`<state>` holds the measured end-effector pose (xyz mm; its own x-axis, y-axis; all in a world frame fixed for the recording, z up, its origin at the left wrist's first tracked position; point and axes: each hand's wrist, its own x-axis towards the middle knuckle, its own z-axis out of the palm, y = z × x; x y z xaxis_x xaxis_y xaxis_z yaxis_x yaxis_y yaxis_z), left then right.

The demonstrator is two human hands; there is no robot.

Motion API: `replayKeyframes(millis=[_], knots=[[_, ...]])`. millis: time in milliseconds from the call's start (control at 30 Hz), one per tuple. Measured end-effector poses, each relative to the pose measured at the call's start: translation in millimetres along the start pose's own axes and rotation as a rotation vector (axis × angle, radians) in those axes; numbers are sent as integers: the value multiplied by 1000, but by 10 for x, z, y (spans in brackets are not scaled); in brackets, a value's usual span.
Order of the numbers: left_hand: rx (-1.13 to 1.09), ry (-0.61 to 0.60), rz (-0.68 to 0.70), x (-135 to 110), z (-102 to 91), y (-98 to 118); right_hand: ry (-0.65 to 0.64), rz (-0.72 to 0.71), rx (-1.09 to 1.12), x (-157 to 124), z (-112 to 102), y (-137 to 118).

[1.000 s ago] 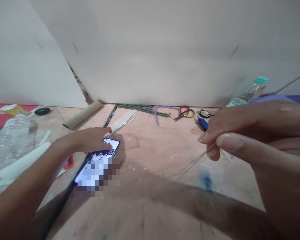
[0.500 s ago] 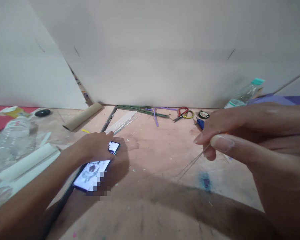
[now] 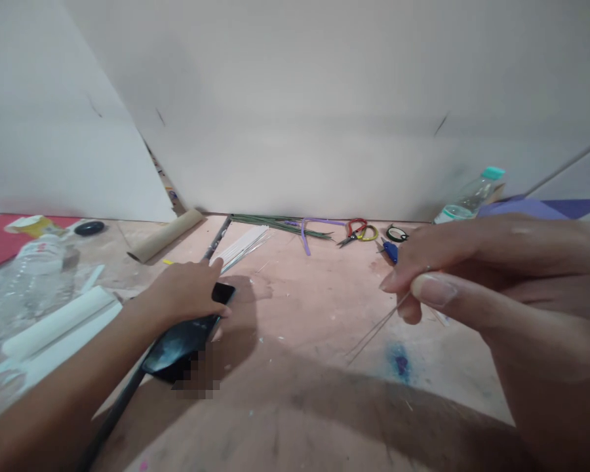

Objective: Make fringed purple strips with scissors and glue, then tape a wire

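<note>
My left hand [image 3: 184, 292] reaches across a smartphone [image 3: 177, 344] on the work surface. Its thumb lies at the phone's right edge and its fingers are around the far left side, partly hidden. The phone's screen is dark, with a faint glare on it. Close to the camera on the right, my right hand [image 3: 482, 282] is closed in a pinch between thumb and forefinger. From that pinch a thin wire [image 3: 373, 334] sticks out toward the lower left as two fine strands, above the surface.
Along the back wall lie green stems [image 3: 280, 224], white wires [image 3: 240, 246], a purple strip [image 3: 305, 237], scissors [image 3: 358, 233], tape [image 3: 396, 233] and blue-handled pliers [image 3: 389, 251]. Plastic bottles [image 3: 474, 196] stand right and left. A cardboard tube [image 3: 167, 236] and white roll [image 3: 61, 321] lie left.
The phone's lit screen has gone dark under my left hand. My right hand keeps its pinch on the wire, and the view has tilted slightly.
</note>
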<state>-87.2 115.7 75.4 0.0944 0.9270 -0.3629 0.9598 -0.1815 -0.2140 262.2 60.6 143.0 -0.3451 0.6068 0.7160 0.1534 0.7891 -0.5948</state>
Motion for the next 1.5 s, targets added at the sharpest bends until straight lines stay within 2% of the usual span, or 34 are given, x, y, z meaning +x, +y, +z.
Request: replayKeyframes(millis=[67, 100, 233, 300, 400, 500, 667, 833, 1067, 1300, 1500], knots=[[-49, 102, 53, -120, -74, 185, -21, 7, 4, 4, 1, -13], [-87, 141, 121, -193, -114, 300, -30, -3, 20, 5, 3, -15], [-293, 169, 570, -458, -235, 813, -77, -25, 77, 11, 18, -4], [-675, 206, 881, -523, -255, 1038, -98, -22, 94, 16, 26, 5], [-978, 391, 1095, -528, -251, 1275, -139, -28, 138, 24, 36, 24], [-1149, 500, 1113, -485, -213, 1386, -161, -11, 180, 34, 56, 51], [-1354, 415, 1064, -441, -107, 1426, -225, 36, 275, 67, 117, 95], [-1411, 372, 1062, -446, -59, 1440, -221, 40, 259, 85, 127, 109], [-1447, 307, 1052, -456, -50, 1445, -123, -55, 28, 81, 117, 100], [-1462, 268, 1070, -432, 10, 1453, -99, -51, 59, 78, 144, 85], [-1541, 237, 1062, -451, 100, 1511, -134, -48, 46, 86, 130, 70]])
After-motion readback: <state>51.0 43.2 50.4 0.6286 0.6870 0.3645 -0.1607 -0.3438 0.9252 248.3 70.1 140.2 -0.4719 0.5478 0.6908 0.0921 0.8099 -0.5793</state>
